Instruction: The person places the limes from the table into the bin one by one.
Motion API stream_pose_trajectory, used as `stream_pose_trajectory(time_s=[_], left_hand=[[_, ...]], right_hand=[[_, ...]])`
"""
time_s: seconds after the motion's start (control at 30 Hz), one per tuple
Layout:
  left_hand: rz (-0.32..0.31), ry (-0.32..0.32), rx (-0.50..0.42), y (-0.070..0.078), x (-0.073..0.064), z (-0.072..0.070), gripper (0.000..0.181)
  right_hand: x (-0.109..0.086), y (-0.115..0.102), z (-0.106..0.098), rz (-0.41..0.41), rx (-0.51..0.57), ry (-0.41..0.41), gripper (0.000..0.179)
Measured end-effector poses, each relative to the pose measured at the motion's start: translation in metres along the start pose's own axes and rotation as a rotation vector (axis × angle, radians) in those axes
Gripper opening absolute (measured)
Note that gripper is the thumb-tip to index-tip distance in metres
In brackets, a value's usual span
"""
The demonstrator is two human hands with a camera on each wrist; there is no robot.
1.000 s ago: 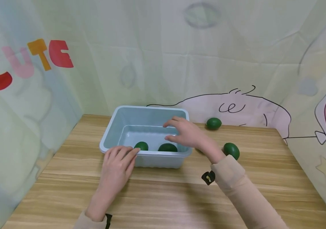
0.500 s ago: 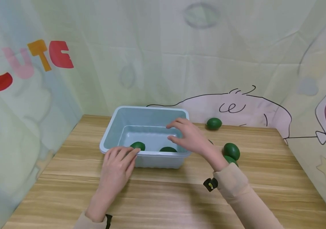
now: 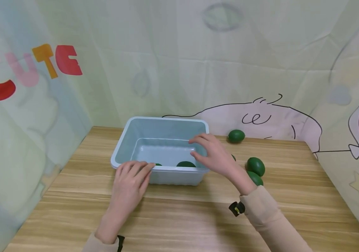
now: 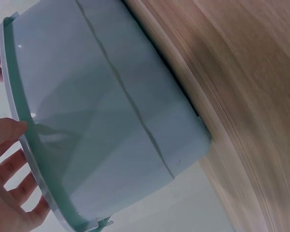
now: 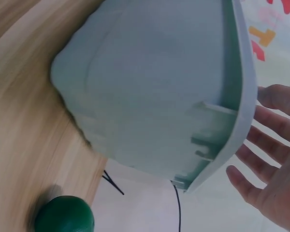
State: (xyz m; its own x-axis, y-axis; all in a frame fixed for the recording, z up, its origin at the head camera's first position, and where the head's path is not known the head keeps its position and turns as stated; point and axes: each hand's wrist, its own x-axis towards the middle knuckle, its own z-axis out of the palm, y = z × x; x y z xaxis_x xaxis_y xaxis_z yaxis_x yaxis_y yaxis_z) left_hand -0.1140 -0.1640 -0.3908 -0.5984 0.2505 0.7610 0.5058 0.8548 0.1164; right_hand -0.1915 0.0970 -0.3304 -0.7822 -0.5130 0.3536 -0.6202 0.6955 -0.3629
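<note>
My left hand (image 3: 130, 183) holds the front left rim of a pale blue plastic bin (image 3: 173, 177). In the left wrist view its thumb is at the outer side of the rim, with its fingers going over it. My right hand (image 3: 214, 154) is over the bin's right end, fingers spread and loosely bent, nothing in them. Inside the bin, a dark green lime (image 3: 186, 164) shows above the front wall. A sliver of another lime (image 3: 158, 164) peeks out beside my left fingertips; the rest is hidden.
On the wooden table (image 3: 179, 217), right of the bin, lie a lime (image 3: 236, 136) at the back edge and two touching limes, one farther back (image 3: 256, 166) and one nearer (image 3: 255, 178). My right wrist partly covers another. A printed curtain (image 3: 179, 80) stands behind.
My right hand has shifted right and slightly toward me, uncovering more of the limes beside the forearm. The left lime in the bin has rolled out of sight behind the front wall.
</note>
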Motion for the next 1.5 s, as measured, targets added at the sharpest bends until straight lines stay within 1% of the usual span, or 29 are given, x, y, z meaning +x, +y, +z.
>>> stream_pose_trajectory(time_s=[0.17, 0.3, 0.57, 0.77, 0.87, 1.17, 1.5], left_hand=[[-0.029, -0.05, 0.007, 0.001, 0.001, -0.002, 0.024], [-0.043, -0.071, 0.012, 0.001, 0.001, -0.003, 0.024], [-0.017, -0.02, 0.008, 0.0, 0.0, -0.001, 0.025], [-0.03, -0.046, 0.005, 0.001, 0.001, -0.001, 0.024], [-0.038, -0.058, 0.006, 0.002, 0.001, -0.001, 0.024], [-0.022, -0.036, 0.009, 0.0, 0.0, 0.001, 0.025], [-0.023, -0.028, 0.009, 0.001, 0.0, 0.0, 0.023]], right_hand=[[-0.004, 0.005, 0.002, -0.016, -0.002, 0.053, 0.031], [-0.007, 0.008, 0.003, -0.014, 0.007, 0.091, 0.029], [-0.015, 0.011, 0.003, -0.006, 0.046, 0.123, 0.029], [-0.021, 0.018, 0.001, -0.009, 0.066, 0.169, 0.029], [-0.025, 0.02, 0.001, -0.005, 0.074, 0.177, 0.029], [-0.036, 0.023, 0.001, 0.076, 0.09, 0.167, 0.03], [-0.048, 0.036, 0.001, 0.155, 0.163, 0.152, 0.031]])
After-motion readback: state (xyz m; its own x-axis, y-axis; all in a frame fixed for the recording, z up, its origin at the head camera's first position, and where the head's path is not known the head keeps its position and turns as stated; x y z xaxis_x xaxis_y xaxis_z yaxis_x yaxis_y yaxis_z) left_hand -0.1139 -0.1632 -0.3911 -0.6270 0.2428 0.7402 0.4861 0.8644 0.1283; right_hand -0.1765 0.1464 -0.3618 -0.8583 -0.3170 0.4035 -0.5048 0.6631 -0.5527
